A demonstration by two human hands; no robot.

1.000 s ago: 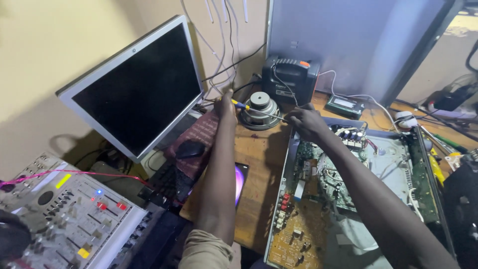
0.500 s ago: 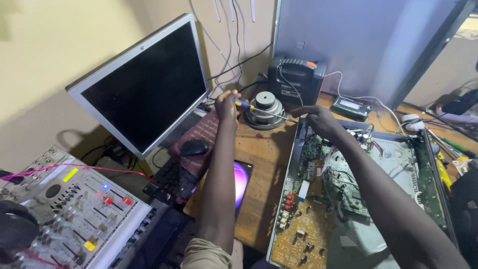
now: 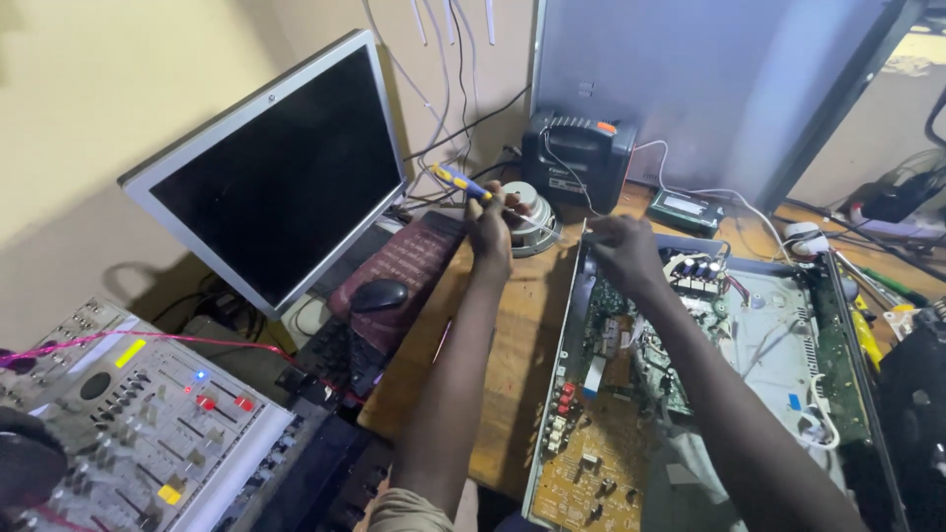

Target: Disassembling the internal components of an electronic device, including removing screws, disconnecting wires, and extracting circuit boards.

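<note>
The screwdriver (image 3: 463,182), yellow and blue in the handle, sits far back on the scene, clasped in the left hand (image 3: 490,225) just right of the monitor's (image 3: 276,182) lower corner and just left of the round speaker driver (image 3: 532,219). Its tip is hidden behind the fingers.

Going left to right: one grey audio mixer (image 3: 138,424) at the near left, one flat monitor leaning back, one black mouse (image 3: 379,294) on one dark red pad (image 3: 399,271), one screwdriver, one speaker driver, one black box (image 3: 576,158) against the wall, and one opened chassis (image 3: 690,374) carrying a green circuit board and a brown one.

The right hand (image 3: 623,251) rests on the far left corner of that chassis, fingers curled over the edge; whether it grips anything small I cannot tell.

Risks, as I judge them: the screwdriver could slip and gouge the speaker cone, since the two lie so close. The right forearm crosses bare boards, so a sleeve or wrist may snag the loose white wires. The chassis overhangs the wooden surface (image 3: 512,335) at the near edge and might tip if pressed there.
</note>
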